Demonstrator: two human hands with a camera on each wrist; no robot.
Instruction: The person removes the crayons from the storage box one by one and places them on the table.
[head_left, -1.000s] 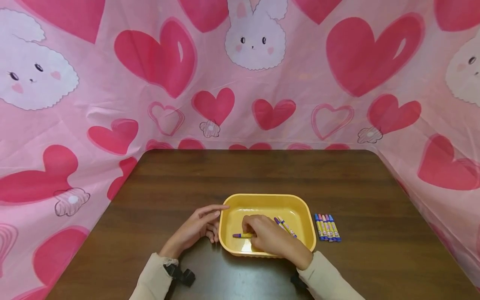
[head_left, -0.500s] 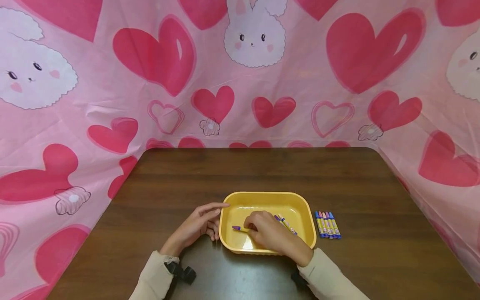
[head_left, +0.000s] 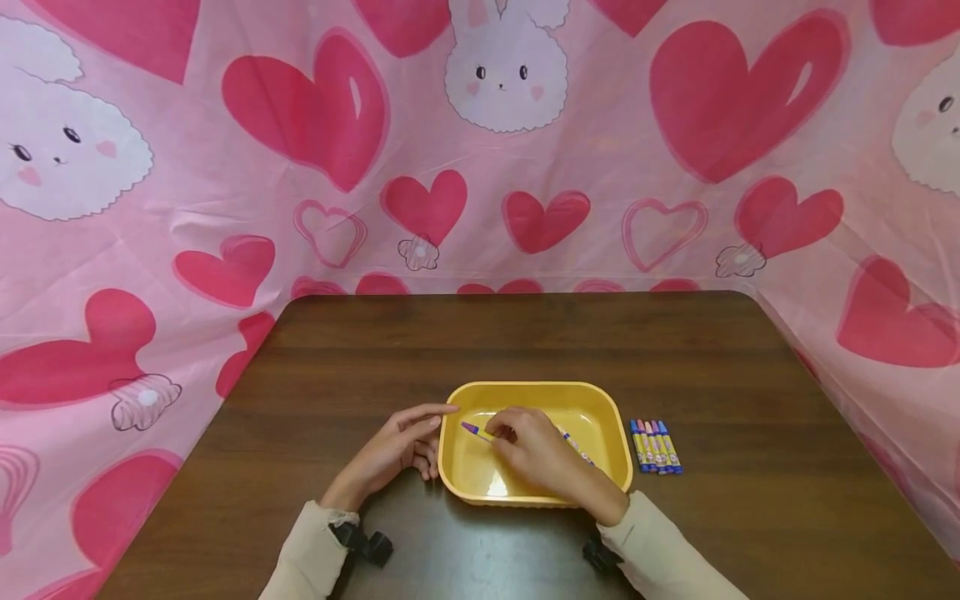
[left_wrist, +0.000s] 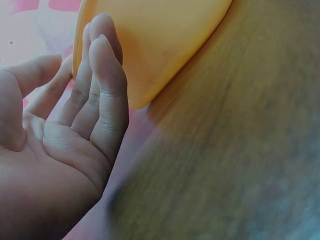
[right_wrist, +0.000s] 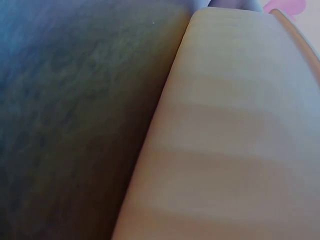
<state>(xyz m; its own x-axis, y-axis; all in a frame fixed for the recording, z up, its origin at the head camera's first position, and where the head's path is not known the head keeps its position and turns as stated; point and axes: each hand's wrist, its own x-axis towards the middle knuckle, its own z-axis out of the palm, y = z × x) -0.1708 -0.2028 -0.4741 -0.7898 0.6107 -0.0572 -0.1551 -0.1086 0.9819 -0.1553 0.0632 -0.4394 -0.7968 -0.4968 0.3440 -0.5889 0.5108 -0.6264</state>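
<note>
My right hand (head_left: 535, 447) is over the yellow tray (head_left: 525, 502) and pinches a purple crayon (head_left: 476, 432) with a yellow wrapper. The crayon's purple tip points left and away from me, while its other end is hidden by the fingers. Partly behind that hand, another crayon (head_left: 576, 447) lies in the tray. My left hand (head_left: 397, 450) rests at the tray's left side, its index fingertip at the rim and its fingers loosely extended. In the left wrist view the left hand's fingers (left_wrist: 107, 80) lie along the tray's outer wall.
Several crayons (head_left: 656, 447) lie side by side in a row on the dark wooden table (head_left: 360, 342), just right of the tray. Behind the table hangs a pink cloth (head_left: 480, 242) with hearts and rabbits. The right wrist view shows mostly the tray's outer wall (right_wrist: 225, 125).
My right hand has picked up the purple crayon, which lay flat on the tray floor, raising and tilting it. The left hand has stayed at the rim.
</note>
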